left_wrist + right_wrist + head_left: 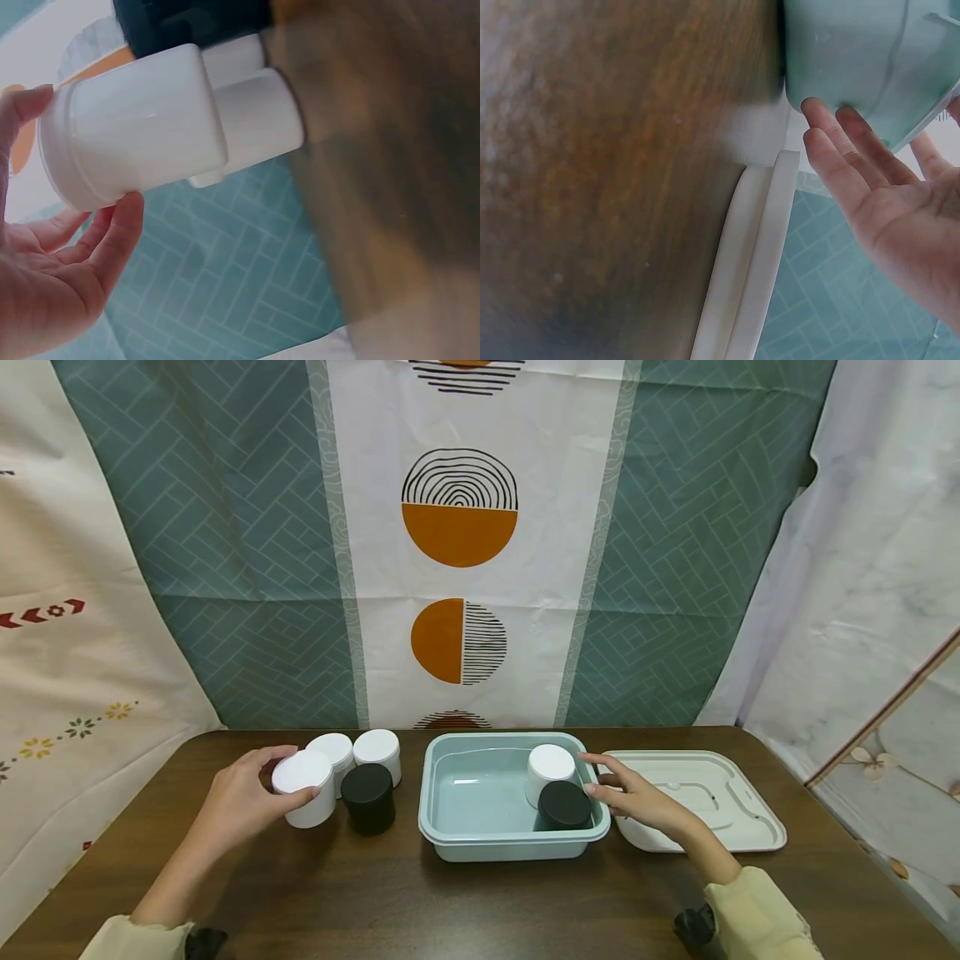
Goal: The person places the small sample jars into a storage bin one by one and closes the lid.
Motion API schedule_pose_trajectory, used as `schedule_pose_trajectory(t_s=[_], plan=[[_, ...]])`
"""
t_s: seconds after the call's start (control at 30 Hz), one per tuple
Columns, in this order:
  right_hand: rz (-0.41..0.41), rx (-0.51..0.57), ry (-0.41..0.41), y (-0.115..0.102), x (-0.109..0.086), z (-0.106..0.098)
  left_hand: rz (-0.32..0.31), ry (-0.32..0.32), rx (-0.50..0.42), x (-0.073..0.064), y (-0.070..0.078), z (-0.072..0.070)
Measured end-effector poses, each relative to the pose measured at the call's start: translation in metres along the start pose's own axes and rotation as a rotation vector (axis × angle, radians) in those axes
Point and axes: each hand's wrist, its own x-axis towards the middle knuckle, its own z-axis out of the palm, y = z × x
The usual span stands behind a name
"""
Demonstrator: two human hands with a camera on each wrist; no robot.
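My left hand (243,793) grips a white lidded jar (304,787) round its lid, thumb on one side and fingers on the other. The left wrist view shows this white jar (142,124) tipped sideways by the camera angle, its base standing off the wooden surface. Right beside it are two more white jars (377,752) and a black jar (367,802). On the right, my right hand (637,797) touches the side of a pale blue-green tub (506,852). Its fingers (836,161) are fairly straight along the tub's outer wall. Inside the tub sit a white jar (550,768) and a black jar (564,806).
A white lid (705,789) lies flat on the brown wooden table (480,914), right of the tub and partly behind my right forearm. Patterned cloth (285,552) hangs along the table's far edge, with more cloth at both sides.
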Motion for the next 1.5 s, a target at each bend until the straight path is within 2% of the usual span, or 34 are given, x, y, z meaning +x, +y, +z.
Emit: schedule_pose_trajectory(t_s=[0.17,0.57,0.87,1.1,1.37,1.5], plan=[[-0.004,-0.01,-0.002,0.0,0.0,0.0,0.058,0.083,-0.017,0.002,0.008,-0.006],[-0.008,-0.013,-0.009,0.001,0.0,0.0,0.121,0.122,-0.118,0.01,0.048,-0.011],[-0.005,-0.011,-0.012,0.0,0.0,0.0,0.148,0.055,-0.257,0.021,0.077,0.0],[-0.005,-0.007,-0.012,0.001,0.0,0.0,0.166,-0.002,-0.302,0.028,0.095,0.018],[-0.006,-0.001,-0.01,0.002,0.001,0.0,0.255,-0.024,-0.358,0.031,0.117,0.041],[-0.004,0.0,-0.008,0.003,0.001,-0.001,0.272,-0.07,-0.388,0.032,0.129,0.051]])
